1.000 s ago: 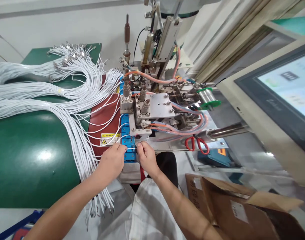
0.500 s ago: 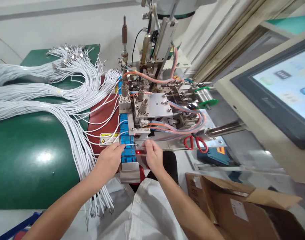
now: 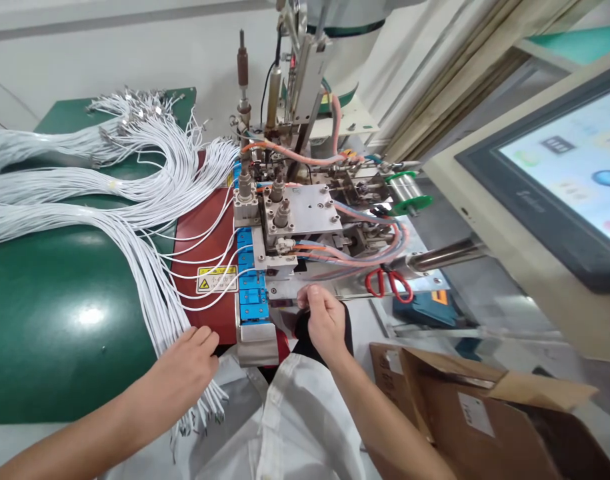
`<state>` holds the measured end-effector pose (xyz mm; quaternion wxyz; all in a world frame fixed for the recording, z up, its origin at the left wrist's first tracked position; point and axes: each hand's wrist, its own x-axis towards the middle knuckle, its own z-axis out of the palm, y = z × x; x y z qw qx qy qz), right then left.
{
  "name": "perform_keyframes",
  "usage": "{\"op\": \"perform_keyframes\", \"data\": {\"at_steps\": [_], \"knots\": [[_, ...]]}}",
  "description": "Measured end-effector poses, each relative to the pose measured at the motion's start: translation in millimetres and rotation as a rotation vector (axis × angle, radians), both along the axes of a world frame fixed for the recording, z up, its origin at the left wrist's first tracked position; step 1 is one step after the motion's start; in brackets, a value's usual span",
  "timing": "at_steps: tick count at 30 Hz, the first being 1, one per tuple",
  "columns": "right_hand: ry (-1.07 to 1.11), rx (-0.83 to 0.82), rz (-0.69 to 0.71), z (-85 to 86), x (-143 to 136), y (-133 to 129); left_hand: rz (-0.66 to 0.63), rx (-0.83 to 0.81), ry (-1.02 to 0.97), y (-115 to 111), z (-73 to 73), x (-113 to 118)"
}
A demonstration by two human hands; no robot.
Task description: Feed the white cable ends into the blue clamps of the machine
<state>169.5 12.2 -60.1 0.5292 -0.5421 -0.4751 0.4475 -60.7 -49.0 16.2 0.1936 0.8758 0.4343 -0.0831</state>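
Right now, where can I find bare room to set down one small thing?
The widest free patch is the green tabletop, bordered behind and at right by the white wires. The machine, with its hoses, is crowded; wires cross the red panel.

between my right hand [image 3: 326, 323] and the blue clamps [image 3: 253, 295] i have a gap to pass; the machine [image 3: 309, 212] walls off the far side, and white wires [image 3: 155, 287] crowd my left hand [image 3: 189, 361].

A smooth, glossy dark-green desk [image 3: 49, 320] carries three thick bundles of thin white cables [image 3: 75, 181] side by side, the nearest one drooping over its edge.
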Motion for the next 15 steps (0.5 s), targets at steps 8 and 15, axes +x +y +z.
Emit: {"op": "perform_keyframes", "data": {"at_steps": [8, 15], "knots": [[0.034, 0.004, 0.106, 10.0, 1, -14, 0.148, -0.125, -0.364, 25, 3.0, 36], [0.081, 0.009, 0.085, 8.9, 13, -23, -0.032, -0.060, -0.081, 15, -2.1, 19]]}}
